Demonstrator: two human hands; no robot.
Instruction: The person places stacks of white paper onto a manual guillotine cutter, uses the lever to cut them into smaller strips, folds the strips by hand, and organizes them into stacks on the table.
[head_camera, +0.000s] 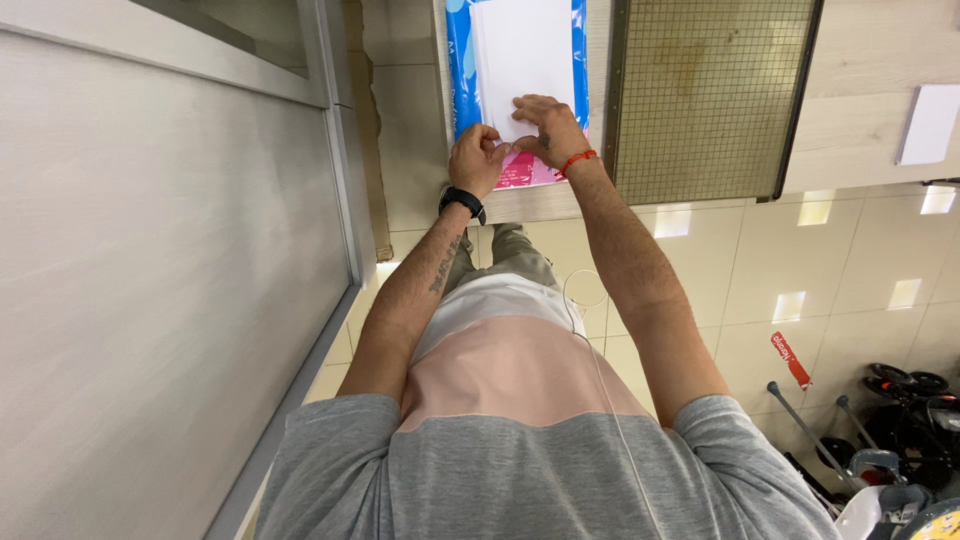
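Note:
A white stack of paper (522, 50) lies on a blue and pink wrapper (459, 70) on a light wooden counter (860, 90). My left hand (478, 160), with a black watch on the wrist, is curled and pinches the near edge of the paper. My right hand (545, 130), with a red string on the wrist, rests its fingers on top of the paper, and its thumb meets the left hand at the same edge. The edge under the fingers is hidden.
A wire mesh panel (710, 95) stands right of the paper. A white card (930, 125) lies at far right. A pale wall panel (150, 300) fills the left side. On the tiled floor (850, 260) at lower right stand wheeled carts (900, 420).

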